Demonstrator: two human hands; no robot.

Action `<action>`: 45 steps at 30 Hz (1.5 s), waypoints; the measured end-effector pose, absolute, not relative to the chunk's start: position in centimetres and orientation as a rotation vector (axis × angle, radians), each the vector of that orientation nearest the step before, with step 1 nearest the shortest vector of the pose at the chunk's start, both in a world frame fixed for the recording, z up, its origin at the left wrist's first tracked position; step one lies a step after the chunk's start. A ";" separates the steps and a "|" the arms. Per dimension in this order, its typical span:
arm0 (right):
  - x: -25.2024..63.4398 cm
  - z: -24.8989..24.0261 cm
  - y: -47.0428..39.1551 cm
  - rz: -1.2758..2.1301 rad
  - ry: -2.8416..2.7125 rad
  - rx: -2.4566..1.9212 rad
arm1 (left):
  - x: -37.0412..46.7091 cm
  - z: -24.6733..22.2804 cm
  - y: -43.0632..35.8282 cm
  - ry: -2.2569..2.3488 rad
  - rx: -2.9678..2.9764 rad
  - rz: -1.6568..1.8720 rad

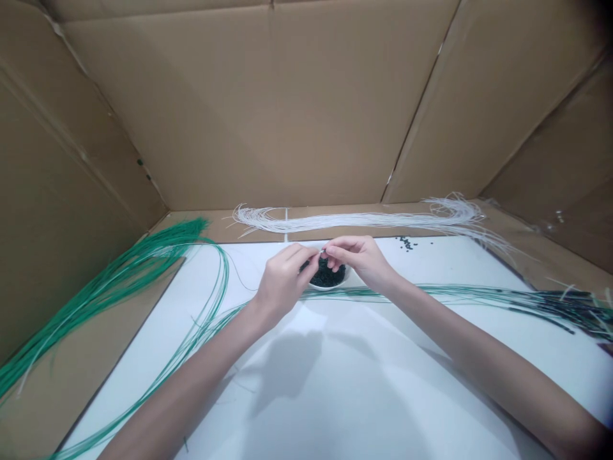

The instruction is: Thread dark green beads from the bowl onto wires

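Observation:
Both of my hands meet above a white bowl (348, 280) that holds many small dark pieces (327, 276). My left hand (288, 271) is closed in a pinch at the bowl's left side, fingertips pointing right. My right hand (360, 255) pinches from the right, its fingertips almost touching the left ones. Something tiny shows between the fingertips, too small to name. Long green strands (454, 291) run across the white board (330, 390) just in front of the bowl and pass beneath my right forearm.
A bundle of green strands (119, 268) lies at the left. White strands (354, 222) stretch along the back. Small black beads (406, 243) are scattered behind my right hand. Dark-covered strand ends (565, 306) lie at the right. Cardboard walls (268, 108) enclose the back and sides.

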State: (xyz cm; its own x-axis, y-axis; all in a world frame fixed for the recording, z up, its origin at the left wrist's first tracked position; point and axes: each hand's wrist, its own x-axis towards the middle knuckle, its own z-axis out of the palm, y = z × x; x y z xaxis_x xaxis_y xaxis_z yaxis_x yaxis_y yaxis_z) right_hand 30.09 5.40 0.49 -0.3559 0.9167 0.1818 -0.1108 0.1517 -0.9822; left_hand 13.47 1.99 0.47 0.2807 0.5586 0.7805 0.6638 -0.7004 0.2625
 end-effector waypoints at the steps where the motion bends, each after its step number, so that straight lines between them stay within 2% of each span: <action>1: 30.1 0.7 5.3 1.371 -1.506 -0.818 | 13.5 0.5 2.0 -1.167 -2.414 -1.407; 26: 30.1 1.0 5.0 1.216 -1.558 -0.888 | 13.6 0.6 1.9 -1.125 -2.428 -1.416; 35: 30.7 1.5 4.8 0.839 -1.885 -0.877 | 13.4 0.5 2.1 -1.202 -2.507 -1.333; 41: 30.9 1.6 4.9 0.753 -1.924 -0.931 | 13.4 0.6 2.3 -1.491 -2.593 -1.472; 45: 31.1 1.5 5.2 0.707 -1.880 -1.005 | 13.3 0.9 2.9 -1.854 -2.720 -1.817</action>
State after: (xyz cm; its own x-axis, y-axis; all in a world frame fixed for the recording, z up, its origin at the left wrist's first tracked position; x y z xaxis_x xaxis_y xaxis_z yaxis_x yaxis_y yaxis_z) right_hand 31.08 5.24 1.49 -0.2992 0.8545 0.4246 0.3632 0.5135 -0.7775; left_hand 13.28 2.88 0.87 0.1352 0.9275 0.3487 0.3673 -0.3737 0.8517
